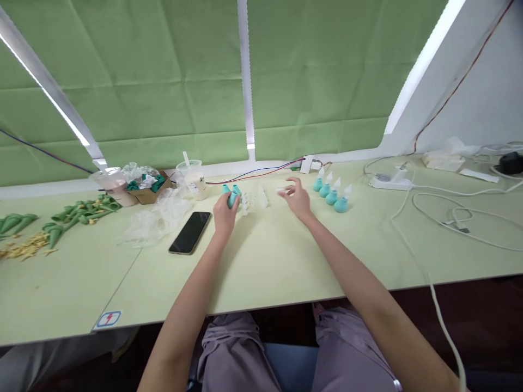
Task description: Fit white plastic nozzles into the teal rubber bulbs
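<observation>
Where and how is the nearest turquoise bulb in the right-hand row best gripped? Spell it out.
Grip the nearest turquoise bulb around its rounded body, probably from the near right: the next bulb stands close behind it to the left. The body is wide; the slim, pointed white tip above looks a poorer hold.

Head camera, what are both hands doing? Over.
Left hand: around turquoise rounded pieces. Right hand: seemingly holding small, blurred white piece. Black rectangular phone beside left hand.

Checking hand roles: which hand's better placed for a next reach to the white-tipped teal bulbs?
Probably the right hand: it's nearer the teal bulbs, while the left hand is farther off, holding teal pieces. Right grip's blurred.
</observation>
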### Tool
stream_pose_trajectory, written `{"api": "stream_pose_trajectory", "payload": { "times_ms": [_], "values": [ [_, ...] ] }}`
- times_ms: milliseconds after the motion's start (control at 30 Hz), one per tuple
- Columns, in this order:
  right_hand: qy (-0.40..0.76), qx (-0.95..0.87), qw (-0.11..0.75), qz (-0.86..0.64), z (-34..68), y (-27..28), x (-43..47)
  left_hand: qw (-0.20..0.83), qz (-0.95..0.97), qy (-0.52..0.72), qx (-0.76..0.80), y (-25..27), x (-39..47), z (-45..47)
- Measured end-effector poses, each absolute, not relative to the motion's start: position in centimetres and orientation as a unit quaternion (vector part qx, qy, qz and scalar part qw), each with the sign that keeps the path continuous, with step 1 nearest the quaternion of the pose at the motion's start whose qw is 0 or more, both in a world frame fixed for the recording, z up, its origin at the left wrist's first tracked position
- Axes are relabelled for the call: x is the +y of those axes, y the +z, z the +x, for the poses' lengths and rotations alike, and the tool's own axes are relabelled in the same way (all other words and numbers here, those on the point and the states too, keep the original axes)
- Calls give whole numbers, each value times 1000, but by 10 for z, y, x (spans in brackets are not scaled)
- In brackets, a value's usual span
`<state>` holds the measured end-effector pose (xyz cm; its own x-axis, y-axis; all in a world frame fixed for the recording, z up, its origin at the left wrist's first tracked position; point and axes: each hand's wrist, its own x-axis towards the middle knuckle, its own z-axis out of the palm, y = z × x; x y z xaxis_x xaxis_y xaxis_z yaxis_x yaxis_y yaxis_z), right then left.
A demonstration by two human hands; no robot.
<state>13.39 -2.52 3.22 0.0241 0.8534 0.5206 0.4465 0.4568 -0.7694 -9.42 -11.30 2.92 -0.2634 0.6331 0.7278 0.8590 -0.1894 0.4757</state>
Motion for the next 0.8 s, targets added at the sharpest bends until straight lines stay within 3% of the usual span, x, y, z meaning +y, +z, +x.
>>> {"api": "stream_pose_trajectory", "payload": {
  "times_ms": [133,267,467,800],
  "values": [
    [71,-821,354,-442,119,19,-39,103,-527,-568,-624,32,-110,-111],
    [0,-866,284,-411,111,12,-43,110,-479,-587,-643,25,-102,-134],
    [-20,-871,266,-413,111,9,-42,9,-435,-603,-668,14,-89,-158],
    [-53,-869,267,-413,107,7,-47,-50,-427,-562,-707,1,-77,-166]
  ]
}}
